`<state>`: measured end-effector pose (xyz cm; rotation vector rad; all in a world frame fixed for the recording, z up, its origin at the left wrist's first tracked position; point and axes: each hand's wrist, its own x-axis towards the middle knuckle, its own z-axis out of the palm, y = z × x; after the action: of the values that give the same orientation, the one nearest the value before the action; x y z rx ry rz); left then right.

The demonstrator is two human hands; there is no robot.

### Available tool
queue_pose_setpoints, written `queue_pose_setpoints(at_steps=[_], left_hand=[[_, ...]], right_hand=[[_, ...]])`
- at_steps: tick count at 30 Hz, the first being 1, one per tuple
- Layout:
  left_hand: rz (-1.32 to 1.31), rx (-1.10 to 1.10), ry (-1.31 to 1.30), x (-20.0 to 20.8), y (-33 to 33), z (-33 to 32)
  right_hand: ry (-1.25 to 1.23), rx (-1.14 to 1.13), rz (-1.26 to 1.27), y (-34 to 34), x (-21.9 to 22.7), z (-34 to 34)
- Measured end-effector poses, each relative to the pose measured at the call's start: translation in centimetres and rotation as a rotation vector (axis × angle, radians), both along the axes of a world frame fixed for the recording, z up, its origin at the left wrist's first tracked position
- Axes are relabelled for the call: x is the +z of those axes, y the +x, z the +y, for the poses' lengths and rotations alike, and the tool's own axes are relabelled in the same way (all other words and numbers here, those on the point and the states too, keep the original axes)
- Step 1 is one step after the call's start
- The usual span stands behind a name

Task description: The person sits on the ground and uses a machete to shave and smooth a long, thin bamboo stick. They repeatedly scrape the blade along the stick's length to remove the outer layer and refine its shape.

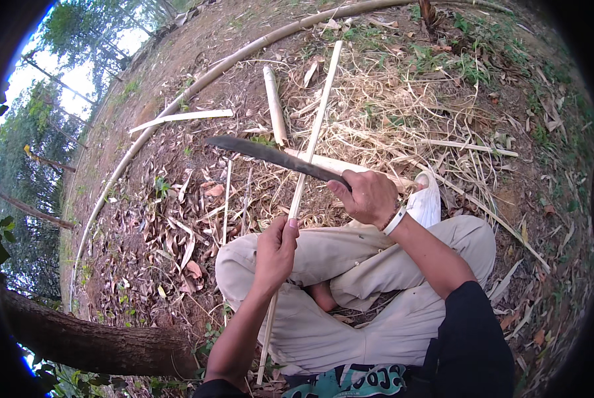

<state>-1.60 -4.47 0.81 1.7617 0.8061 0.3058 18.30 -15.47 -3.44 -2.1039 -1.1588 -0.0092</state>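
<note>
My left hand (pixel 275 249) is closed around a long, pale bamboo strip (pixel 321 109). The strip slants from below my left forearm up to the far middle. In my right hand (pixel 371 198) is the handle of a machete (pixel 264 152), its dark blade pointing left. The blade lies across the strip a little beyond my left hand; whether its edge bites into the strip I cannot tell. My right fingers hide most of the handle. Beyond the blade, a pale bamboo piece (pixel 337 163) lies on the ground toward my foot.
Heaped thin shavings (pixel 403 113) cover the ground ahead. A short bamboo length (pixel 274 106) and a flat strip (pixel 191 116) lie farther off. One long pole (pixel 227 63) curves along the far and left side. A tree trunk (pixel 98 335) stands at lower left. My crossed legs (pixel 310 255) sit below my hands.
</note>
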Motion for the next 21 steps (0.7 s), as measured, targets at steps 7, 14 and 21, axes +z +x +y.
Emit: queue_pose_setpoints(at_steps=[7,14,21], left_hand=[[0.036,0.036,0.005,1.8,-2.0,-1.0],[-0.030,0.057,0.020,1.1,-1.5,-0.5],[-0.004,0.038,-0.020,-0.7,-3.0,-1.2]], right_hand=[[0.139,0.193,-0.219,-0.5,-0.4,-0.4],[0.111,0.188,-0.146,-3.3,0.0,-0.1],[0.068,0.119,-0.123,-1.4,0.1,-0.6]])
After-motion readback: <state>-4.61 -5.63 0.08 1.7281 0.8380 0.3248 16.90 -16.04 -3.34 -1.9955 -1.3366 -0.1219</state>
